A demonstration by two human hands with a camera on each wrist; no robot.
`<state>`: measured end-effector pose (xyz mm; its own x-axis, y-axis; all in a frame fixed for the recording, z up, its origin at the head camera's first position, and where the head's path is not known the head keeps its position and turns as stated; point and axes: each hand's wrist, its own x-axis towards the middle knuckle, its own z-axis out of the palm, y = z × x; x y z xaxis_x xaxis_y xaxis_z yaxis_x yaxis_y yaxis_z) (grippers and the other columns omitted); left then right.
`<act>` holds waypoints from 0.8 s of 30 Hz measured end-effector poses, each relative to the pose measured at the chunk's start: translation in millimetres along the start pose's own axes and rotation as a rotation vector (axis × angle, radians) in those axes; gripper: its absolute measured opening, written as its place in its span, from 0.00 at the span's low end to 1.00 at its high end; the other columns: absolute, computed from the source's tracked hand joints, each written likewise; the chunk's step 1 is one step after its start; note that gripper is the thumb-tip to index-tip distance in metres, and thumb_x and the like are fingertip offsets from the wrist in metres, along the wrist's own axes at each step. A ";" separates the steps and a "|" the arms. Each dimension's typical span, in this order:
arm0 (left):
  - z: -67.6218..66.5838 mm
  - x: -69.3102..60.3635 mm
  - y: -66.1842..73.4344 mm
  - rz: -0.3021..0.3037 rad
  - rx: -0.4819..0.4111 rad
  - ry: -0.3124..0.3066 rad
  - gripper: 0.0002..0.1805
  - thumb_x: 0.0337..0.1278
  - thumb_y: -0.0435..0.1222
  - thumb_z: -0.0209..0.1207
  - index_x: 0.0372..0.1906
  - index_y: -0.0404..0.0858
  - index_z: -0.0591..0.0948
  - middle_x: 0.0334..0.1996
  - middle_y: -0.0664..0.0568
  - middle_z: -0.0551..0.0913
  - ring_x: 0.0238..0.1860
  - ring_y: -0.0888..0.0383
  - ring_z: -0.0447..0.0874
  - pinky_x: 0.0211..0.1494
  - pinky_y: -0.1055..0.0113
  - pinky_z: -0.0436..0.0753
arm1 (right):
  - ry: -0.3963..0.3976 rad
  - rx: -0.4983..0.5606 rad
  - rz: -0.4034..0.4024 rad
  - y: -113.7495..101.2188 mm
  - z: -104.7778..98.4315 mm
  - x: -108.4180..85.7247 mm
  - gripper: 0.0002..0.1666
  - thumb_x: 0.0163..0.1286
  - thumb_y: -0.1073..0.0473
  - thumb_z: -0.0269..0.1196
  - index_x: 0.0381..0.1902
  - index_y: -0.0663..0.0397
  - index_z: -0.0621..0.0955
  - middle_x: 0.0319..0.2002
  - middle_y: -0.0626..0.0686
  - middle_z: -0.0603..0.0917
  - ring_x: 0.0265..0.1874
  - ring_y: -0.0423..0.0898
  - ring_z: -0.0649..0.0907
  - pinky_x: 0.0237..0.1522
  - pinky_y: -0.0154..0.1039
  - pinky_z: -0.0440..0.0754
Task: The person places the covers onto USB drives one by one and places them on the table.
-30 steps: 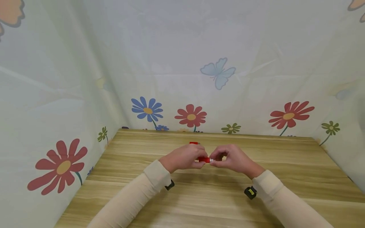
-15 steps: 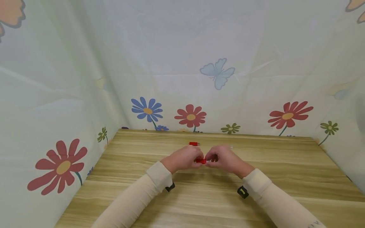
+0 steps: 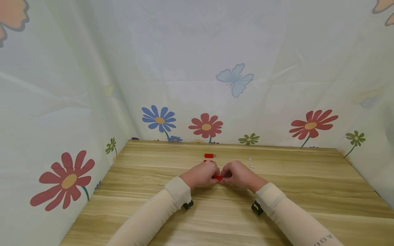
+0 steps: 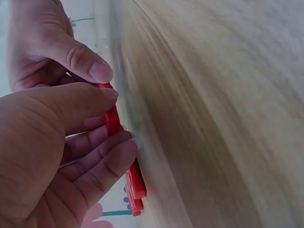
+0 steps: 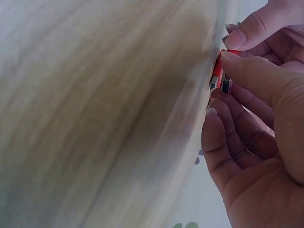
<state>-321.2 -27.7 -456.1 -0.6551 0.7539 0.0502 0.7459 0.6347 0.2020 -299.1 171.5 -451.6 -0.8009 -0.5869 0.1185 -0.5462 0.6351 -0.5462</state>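
Observation:
In the head view my left hand (image 3: 203, 174) pinches a small red USB flash drive (image 3: 217, 178) between thumb and fingers, low over the table. My right hand (image 3: 241, 176) meets it from the right, pinching the drive's other end. The left wrist view has both thumbs on the red body (image 4: 112, 119). A metal connector (image 5: 226, 87) shows under the right thumb in the right wrist view; whether a clear cap covers it, I cannot tell. Behind the left hand lie two more red flash drives, a far one (image 3: 209, 155) and a partly hidden nearer one (image 3: 208, 161).
Two small clear pieces, like caps, lie behind the right hand: one farther back (image 3: 250, 159), one nearer (image 3: 252, 166). The wood-grain table (image 3: 147, 164) ends at a flower-print curtain (image 3: 184, 85) at the back and sides.
Both hands have come slightly nearer the viewer, and the right has shifted left. The drive's pale end is now covered by the right fingers. The second red drive and clear pieces have come into view.

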 end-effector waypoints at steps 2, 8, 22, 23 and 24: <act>-0.1 0.2 0.9 -0.005 0.004 -0.005 0.05 0.62 0.40 0.69 0.33 0.44 0.87 0.26 0.60 0.79 0.29 0.64 0.74 0.34 0.76 0.75 | 0.004 -0.005 0.002 0.7 1.0 0.7 0.03 0.61 0.65 0.75 0.32 0.52 0.89 0.29 0.44 0.88 0.28 0.36 0.81 0.34 0.30 0.82; 2.0 2.1 0.6 -0.011 0.024 -0.023 0.04 0.62 0.40 0.69 0.35 0.44 0.88 0.28 0.59 0.80 0.30 0.64 0.75 0.35 0.76 0.75 | -0.007 -0.011 0.006 2.5 2.0 2.2 0.03 0.60 0.66 0.75 0.31 0.53 0.89 0.28 0.45 0.88 0.28 0.37 0.81 0.34 0.31 0.81; 6.1 3.8 -4.0 0.000 0.011 -0.021 0.04 0.62 0.41 0.70 0.36 0.45 0.90 0.27 0.62 0.82 0.31 0.66 0.75 0.36 0.77 0.75 | -0.021 -0.013 0.040 5.8 3.7 5.1 0.04 0.59 0.63 0.76 0.31 0.51 0.89 0.29 0.44 0.88 0.28 0.35 0.81 0.35 0.31 0.82; 6.6 3.9 -4.4 0.003 0.010 -0.021 0.04 0.62 0.41 0.70 0.36 0.45 0.90 0.28 0.62 0.82 0.32 0.66 0.74 0.36 0.77 0.75 | -0.020 -0.008 0.042 5.9 3.7 5.0 0.04 0.59 0.63 0.76 0.31 0.52 0.90 0.29 0.45 0.89 0.28 0.35 0.82 0.35 0.31 0.82; 6.7 4.0 -4.7 0.006 0.009 -0.020 0.04 0.62 0.41 0.70 0.35 0.46 0.90 0.27 0.62 0.82 0.32 0.66 0.74 0.36 0.77 0.75 | -0.020 -0.004 0.043 5.9 3.5 4.9 0.04 0.59 0.64 0.76 0.31 0.52 0.90 0.29 0.45 0.89 0.28 0.36 0.82 0.35 0.31 0.82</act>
<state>-326.4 -26.5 -463.5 -0.6483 0.7607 0.0313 0.7506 0.6318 0.1933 -305.4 170.6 -457.1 -0.8187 -0.5689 0.0778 -0.5120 0.6621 -0.5472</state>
